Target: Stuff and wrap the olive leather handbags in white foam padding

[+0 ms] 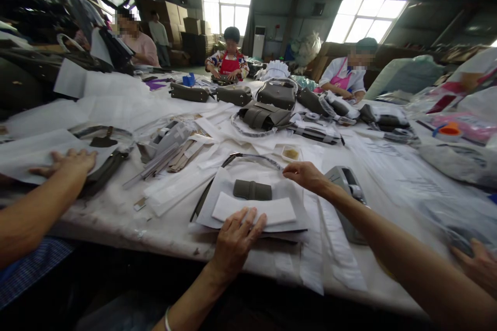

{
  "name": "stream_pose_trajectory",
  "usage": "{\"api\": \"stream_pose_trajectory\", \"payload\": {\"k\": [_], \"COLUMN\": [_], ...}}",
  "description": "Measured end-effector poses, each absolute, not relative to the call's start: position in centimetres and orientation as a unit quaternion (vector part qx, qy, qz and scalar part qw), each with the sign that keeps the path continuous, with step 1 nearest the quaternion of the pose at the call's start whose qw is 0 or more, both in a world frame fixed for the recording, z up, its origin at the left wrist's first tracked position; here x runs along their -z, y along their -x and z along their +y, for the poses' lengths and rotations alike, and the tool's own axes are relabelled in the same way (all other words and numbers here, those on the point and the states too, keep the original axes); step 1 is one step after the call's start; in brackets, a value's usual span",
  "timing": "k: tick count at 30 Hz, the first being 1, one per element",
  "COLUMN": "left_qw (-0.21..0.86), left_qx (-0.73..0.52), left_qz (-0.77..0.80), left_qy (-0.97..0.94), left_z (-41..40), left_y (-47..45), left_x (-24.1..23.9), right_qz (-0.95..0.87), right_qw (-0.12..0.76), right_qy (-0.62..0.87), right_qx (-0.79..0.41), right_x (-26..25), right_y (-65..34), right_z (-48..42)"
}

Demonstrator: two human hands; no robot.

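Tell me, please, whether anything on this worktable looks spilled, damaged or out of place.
Nothing looks clearly spilled or damaged. One white strip, right of the paper-covered handbag under the left hand, looks slightly out of place: its near end appears to droop over the table's front edge.

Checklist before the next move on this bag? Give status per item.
1. Left hand steadying the white pad: ok, fingers rest on its near edge.
2. Right hand at the handle: ok, fingertips at its right side; firm grip: cannot tell.
3. White pad lying on the paper sheet: ok.
4. Dark tab visible: ok, it shows just beyond the pad.
5. Bag body beneath the sheet: cannot tell, mostly covered.
6. Neighbours' hands clear: ok, one far left, one far right, both apart from this bag.
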State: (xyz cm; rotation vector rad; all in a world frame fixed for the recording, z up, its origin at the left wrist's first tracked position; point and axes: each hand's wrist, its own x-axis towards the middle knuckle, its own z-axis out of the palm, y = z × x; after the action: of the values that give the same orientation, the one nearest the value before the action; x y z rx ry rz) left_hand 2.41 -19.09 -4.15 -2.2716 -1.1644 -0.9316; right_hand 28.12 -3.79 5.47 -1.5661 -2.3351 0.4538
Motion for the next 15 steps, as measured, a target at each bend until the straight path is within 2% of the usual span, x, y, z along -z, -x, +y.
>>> {"api": "stream_pose_trajectory", "payload": {"k": [3,7,12,15], "left_qw": [0.215,0.199,0.191,0.192], "left_qx": [0.334,0.334,0.334,0.340], "left_qz": [-0.418,-0.423,-0.431,-0.434], "left_qy": [0.817,0.818,0.816,0.812], "left_z": [-19.0,-19.3,-20.3,-20.5], "left_y": [-2.2,-1.4,-1.0,-1.4], "left_x": [3.9,3.4,3.6,3.9], "right_qz": [-0.817,-0.846,-0.743,-0.699], "right_qw": [0.155,0.101,0.080,0.069], "right_qy": [0.514,0.471,0.566,0.619], "right_qx": [-0.209,-0.227,-0.348,-0.352], "right_x": [-5.1,-3.8,-2.3,-1.6], "right_y": [-24.6,-23.0,-23.8,-23.5], "right_z": [-4.0,-4.9,-4.2,-2.3]}}
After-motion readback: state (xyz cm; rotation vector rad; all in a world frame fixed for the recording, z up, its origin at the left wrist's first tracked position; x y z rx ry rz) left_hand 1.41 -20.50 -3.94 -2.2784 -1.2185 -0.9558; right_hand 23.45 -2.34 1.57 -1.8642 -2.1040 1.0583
